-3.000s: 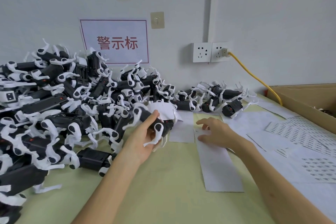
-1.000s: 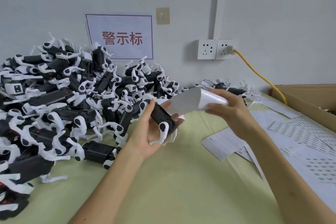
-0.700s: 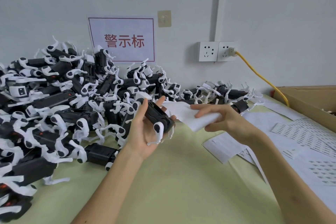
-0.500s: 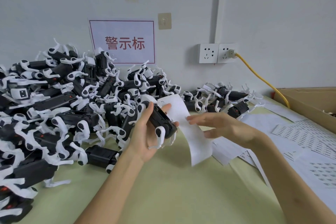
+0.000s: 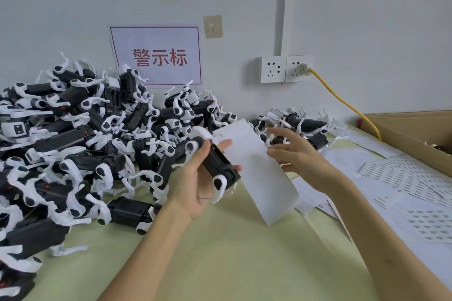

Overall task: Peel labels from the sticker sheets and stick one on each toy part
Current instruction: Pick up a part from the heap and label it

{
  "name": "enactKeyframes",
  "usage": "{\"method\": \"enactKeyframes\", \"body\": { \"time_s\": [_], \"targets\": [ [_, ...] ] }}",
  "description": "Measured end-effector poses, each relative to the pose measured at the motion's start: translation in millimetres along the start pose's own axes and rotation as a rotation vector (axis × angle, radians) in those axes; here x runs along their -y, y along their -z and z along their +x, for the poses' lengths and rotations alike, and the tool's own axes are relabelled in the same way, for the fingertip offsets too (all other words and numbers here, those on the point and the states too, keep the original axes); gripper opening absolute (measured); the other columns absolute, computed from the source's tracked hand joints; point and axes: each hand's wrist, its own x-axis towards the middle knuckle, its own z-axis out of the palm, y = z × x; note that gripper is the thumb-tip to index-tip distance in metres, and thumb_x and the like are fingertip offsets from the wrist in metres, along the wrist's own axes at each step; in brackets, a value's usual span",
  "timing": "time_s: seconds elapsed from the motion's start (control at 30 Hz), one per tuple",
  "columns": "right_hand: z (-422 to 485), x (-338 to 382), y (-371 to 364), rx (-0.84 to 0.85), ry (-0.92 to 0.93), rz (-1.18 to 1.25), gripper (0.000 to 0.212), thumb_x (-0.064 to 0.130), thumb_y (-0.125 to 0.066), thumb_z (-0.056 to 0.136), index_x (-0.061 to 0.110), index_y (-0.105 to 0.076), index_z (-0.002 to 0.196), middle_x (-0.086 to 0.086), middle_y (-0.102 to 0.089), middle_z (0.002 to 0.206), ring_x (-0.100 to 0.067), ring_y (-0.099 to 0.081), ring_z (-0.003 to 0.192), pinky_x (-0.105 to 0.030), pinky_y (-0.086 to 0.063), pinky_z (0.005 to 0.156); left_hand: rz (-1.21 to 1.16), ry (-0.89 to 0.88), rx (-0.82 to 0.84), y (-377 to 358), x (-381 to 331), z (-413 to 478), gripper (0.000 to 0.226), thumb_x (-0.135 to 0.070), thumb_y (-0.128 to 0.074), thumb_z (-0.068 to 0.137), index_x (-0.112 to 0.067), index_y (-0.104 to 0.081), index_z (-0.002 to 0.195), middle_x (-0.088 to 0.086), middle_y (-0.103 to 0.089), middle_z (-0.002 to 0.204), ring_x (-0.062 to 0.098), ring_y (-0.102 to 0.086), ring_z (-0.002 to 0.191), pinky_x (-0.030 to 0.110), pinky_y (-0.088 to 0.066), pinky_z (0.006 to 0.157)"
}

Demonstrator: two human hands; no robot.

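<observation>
Long white paper sheet (image 5: 259, 178) slants between both hands
The left hand (image 5: 195, 183) grips the black-and-white plastic toy part (image 5: 217, 164), tilted down-right alongside the sheet's left edge; the right hand (image 5: 300, 159), fingers loosely spread, touches its right edge.

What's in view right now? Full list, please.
held toy part: one, black with white legs, in the left hand
paper strip: one, white, between the hands
toy pile: many, black and white, table left, against the wall
smaller toy group: several, black and white, by the wall below the sockets
sticker sheets: several, white with dark labels, table right
cardboard box: one, brown, far right
sign: one, white with red characters, wall
sockets: two, white, wall
cable: one, yellow, from the right socket toward the box
table: one, pale green
left hand: grips the held toy part
right hand: fingers spread, at the strip's right edge
</observation>
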Motion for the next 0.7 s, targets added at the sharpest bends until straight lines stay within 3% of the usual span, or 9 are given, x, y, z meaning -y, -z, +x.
{"method": "enactKeyframes", "body": {
  "time_s": [0.07, 0.13, 0.2, 0.27, 0.33, 0.43, 0.53, 0.63, 0.7],
  "targets": [
    [-3, 1, 0, 0.089, -0.074, -0.096, 0.025, 0.013, -0.07, 0.094, 0.02, -0.069, 0.119, -0.007, -0.073, 0.092, -0.021, -0.067, 0.082, -0.025, -0.052, 0.067, -0.063, -0.086, -0.053, 2, -2, 1, 0.071, -0.052, -0.072, 0.08, -0.009, -0.063, 0.137, 0.003, -0.07, 0.128, 0.032, -0.074, 0.092, 0.038, -0.061, 0.068],
    [-6, 3, -2, 0.083, -0.067, -0.192, 0.006, 0.012, -0.069, 0.095, 0.008, -0.073, 0.098, -0.008, -0.072, 0.085, -0.019, -0.066, 0.073, -0.024, -0.05, 0.061, -0.118, -0.116, -0.075, 4, -3, 1, 0.064, -0.051, -0.064, 0.087, -0.009, -0.063, 0.136, 0.002, -0.068, 0.132, 0.031, -0.074, 0.093, 0.039, -0.063, 0.072],
    [-4, 5, 3, -0.121, 0.001, -0.176, 0.011, 0.008, -0.067, 0.096, 0.008, -0.071, 0.086, -0.002, -0.07, 0.077, -0.014, -0.063, 0.065, -0.022, -0.047, 0.059, -0.147, -0.111, -0.074, 6, -4, 2, 0.065, -0.051, -0.061, 0.087, -0.008, -0.063, 0.135, 0.002, -0.067, 0.136, 0.031, -0.074, 0.095, 0.038, -0.063, 0.076],
    [-4, 9, 19, -0.398, 0.019, -0.052, 0.009, 0.006, -0.066, 0.095, 0.009, -0.068, 0.087, -0.002, -0.067, 0.077, -0.015, -0.062, 0.066, -0.023, -0.048, 0.06, -0.129, -0.1, -0.078, 8, -4, 4, 0.068, -0.054, -0.062, 0.086, -0.006, -0.063, 0.134, 0.007, -0.066, 0.139, 0.032, -0.073, 0.098, 0.037, -0.063, 0.075],
    [-6, 10, 40, -0.54, -0.049, 0.051, 0.008, 0.003, -0.066, 0.092, 0.01, -0.063, 0.089, -0.008, -0.066, 0.082, -0.019, -0.063, 0.065, -0.024, -0.051, 0.054, -0.086, -0.065, -0.084, 9, -3, 7, 0.072, -0.056, -0.062, 0.087, -0.004, -0.061, 0.135, 0.012, -0.064, 0.14, 0.033, -0.07, 0.098, 0.038, -0.061, 0.071],
    [-11, 1, 62, -0.517, -0.207, -0.013, 0.02, -0.003, -0.067, 0.089, 0.005, -0.059, 0.105, -0.018, -0.069, 0.096, -0.023, -0.07, 0.059, -0.026, -0.055, 0.051, -0.007, 0.016, -0.068, 8, 3, 9, 0.064, -0.058, -0.062, 0.089, -0.005, -0.068, 0.123, 0.017, -0.065, 0.137, 0.031, -0.069, 0.092, 0.038, -0.055, 0.076],
    [-16, -6, 72, -0.461, -0.38, -0.116, 0.039, -0.003, -0.071, 0.087, -0.001, -0.052, 0.121, -0.024, -0.072, 0.098, -0.033, -0.076, 0.07, -0.034, -0.063, 0.06, 0.096, 0.049, -0.062, 6, 9, 9, 0.057, -0.06, -0.067, 0.084, -0.011, -0.078, 0.111, 0.013, -0.07, 0.131, 0.032, -0.072, 0.089, 0.035, -0.059, 0.082],
    [-21, -3, 79, -0.387, -0.497, -0.291, 0.024, 0.018, -0.071, 0.094, -0.002, -0.063, 0.104, -0.014, -0.076, 0.076, -0.026, -0.075, 0.064, -0.03, -0.061, 0.056, 0.152, 0.053, -0.063, 6, 10, 9, 0.055, -0.062, -0.069, 0.083, -0.014, -0.08, 0.108, 0.011, -0.072, 0.128, 0.033, -0.072, 0.093, 0.036, -0.06, 0.085],
    [-24, 3, 86, -0.403, -0.536, -0.511, 0.038, 0.038, -0.065, 0.098, 0.003, -0.067, 0.082, -0.005, -0.07, 0.063, -0.019, -0.063, 0.052, -0.026, -0.052, 0.052, 0.116, 0.048, -0.092, 8, 10, 10, 0.059, -0.061, -0.069, 0.084, -0.011, -0.076, 0.114, 0.011, -0.071, 0.129, 0.033, -0.071, 0.094, 0.039, -0.056, 0.089]
  ]
}}
